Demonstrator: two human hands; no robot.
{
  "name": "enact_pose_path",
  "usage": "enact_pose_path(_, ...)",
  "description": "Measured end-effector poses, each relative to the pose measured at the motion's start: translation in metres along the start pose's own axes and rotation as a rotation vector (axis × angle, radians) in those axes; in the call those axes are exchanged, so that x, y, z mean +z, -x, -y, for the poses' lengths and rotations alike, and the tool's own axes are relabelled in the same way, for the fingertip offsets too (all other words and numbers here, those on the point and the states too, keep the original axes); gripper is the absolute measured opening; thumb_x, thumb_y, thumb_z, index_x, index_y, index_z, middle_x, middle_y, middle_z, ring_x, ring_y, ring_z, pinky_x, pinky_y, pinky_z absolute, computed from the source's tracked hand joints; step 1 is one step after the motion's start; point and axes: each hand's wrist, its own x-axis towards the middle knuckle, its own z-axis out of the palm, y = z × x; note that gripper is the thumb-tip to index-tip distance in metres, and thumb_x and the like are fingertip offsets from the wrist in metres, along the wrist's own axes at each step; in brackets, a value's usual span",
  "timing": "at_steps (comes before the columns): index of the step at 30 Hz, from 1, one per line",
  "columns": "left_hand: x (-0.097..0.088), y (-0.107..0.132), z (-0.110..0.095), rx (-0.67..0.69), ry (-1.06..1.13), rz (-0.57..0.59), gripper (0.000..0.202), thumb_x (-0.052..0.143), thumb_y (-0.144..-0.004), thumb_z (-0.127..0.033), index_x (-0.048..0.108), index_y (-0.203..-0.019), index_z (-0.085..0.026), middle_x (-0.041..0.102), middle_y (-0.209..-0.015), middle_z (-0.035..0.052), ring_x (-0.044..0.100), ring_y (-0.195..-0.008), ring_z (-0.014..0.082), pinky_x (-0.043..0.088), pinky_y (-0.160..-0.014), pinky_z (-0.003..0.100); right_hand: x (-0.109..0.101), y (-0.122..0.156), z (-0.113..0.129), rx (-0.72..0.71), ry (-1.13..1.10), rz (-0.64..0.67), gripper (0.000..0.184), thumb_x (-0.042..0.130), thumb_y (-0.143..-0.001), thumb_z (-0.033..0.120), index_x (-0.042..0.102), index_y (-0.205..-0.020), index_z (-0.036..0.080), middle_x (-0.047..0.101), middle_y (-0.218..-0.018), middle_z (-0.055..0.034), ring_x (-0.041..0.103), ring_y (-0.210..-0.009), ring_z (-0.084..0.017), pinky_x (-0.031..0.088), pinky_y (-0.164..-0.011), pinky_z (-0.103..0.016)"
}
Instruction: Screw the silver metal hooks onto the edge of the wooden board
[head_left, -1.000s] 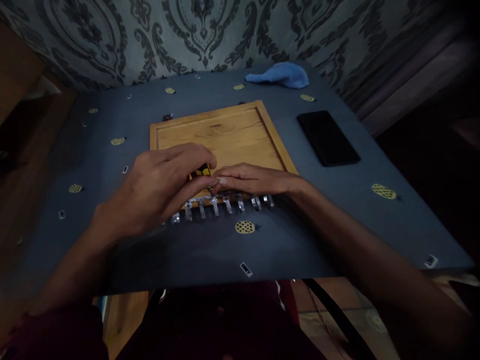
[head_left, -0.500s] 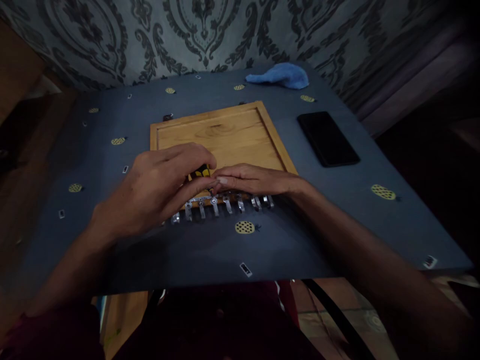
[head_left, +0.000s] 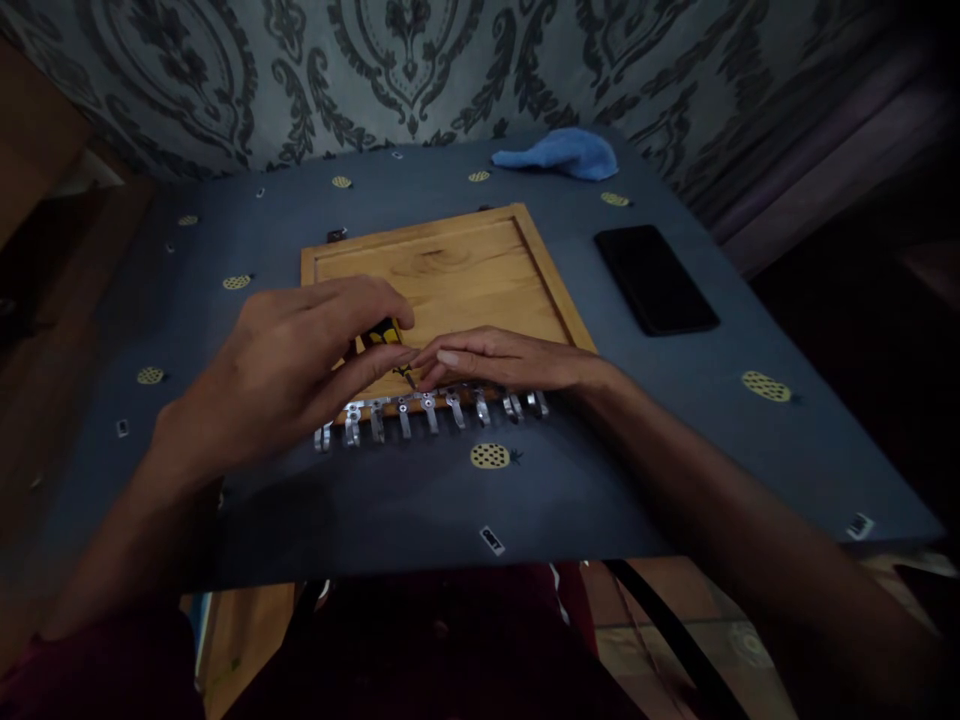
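Note:
My left hand [head_left: 300,350] is closed around a short screwdriver [head_left: 385,333] with a yellow and black handle, partly hidden by the fingers. Its shaft slants down toward the near edge of a framed wooden board [head_left: 457,270]. Along that edge runs a metal hook rail [head_left: 428,408] with several curved hooks and visible screw heads. Fingers stretched out, my right hand [head_left: 502,358] lies low over the board just behind the rail. Its fingertips are by the screwdriver's shaft; whether they touch it I cannot tell.
A blue cloth [head_left: 562,155] lies at the back of the table [head_left: 585,510], which has a pineapple-print cover. To the right of the board is a black phone [head_left: 657,279]. A small dark hinge-like piece [head_left: 337,236] shows at the board's far left corner. Patterned fabric rises behind.
My left hand has drawn a little left and back with the screwdriver, uncovering its shaft and more of the left hooks. The right fingertips have shifted slightly left.

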Motion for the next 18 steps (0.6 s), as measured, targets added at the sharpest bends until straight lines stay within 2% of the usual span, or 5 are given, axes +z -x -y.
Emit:
enact_pose_path(4,0.000,0.000,0.000,0.024,0.013,-0.005,0.013,0.056,-0.100,-0.033,0.063,-0.103,-0.023,0.074,-0.095,0.0014,0.069,-0.076,0.0145,0.051,-0.069,0.024,-0.001,-0.001,-0.001,-0.013,0.033,-0.003,0.051,0.048,-0.099,0.055,0.063,-0.130,0.017,0.075,-0.117,-0.0099,0.067,-0.115,-0.020,0.047,-0.102,-0.038)
enact_pose_path(10,-0.001,-0.001,0.005,-0.014,-0.014,-0.001,0.012,0.058,-0.099,-0.032,0.064,-0.103,-0.023,0.074,-0.094,0.0010,0.067,-0.068,0.0130,0.051,-0.065,0.025,0.001,0.001,0.001,0.022,0.009,0.009,0.052,0.048,-0.100,0.054,0.061,-0.131,0.015,0.074,-0.119,-0.0110,0.068,-0.112,-0.020,0.049,-0.096,-0.035)
enact_pose_path(14,0.004,-0.001,0.023,-0.119,-0.022,-0.013,0.014,0.059,-0.097,-0.035,0.066,-0.100,-0.023,0.074,-0.093,0.0002,0.068,-0.067,0.0131,0.053,-0.065,0.026,0.001,0.001,0.004,-0.010,0.039,-0.032,0.050,0.047,-0.100,0.054,0.063,-0.126,0.015,0.075,-0.113,-0.0098,0.068,-0.109,-0.019,0.048,-0.097,-0.035)
enact_pose_path(18,0.010,0.002,0.047,-0.240,0.038,-0.049,0.019,0.059,-0.096,-0.041,0.067,-0.101,-0.025,0.072,-0.081,-0.0004,0.069,-0.066,0.0142,0.053,-0.059,0.025,-0.001,0.000,0.004,-0.045,0.099,-0.077,0.046,0.047,-0.100,0.053,0.066,-0.121,0.016,0.076,-0.113,-0.0088,0.068,-0.111,-0.019,0.046,-0.100,-0.036)
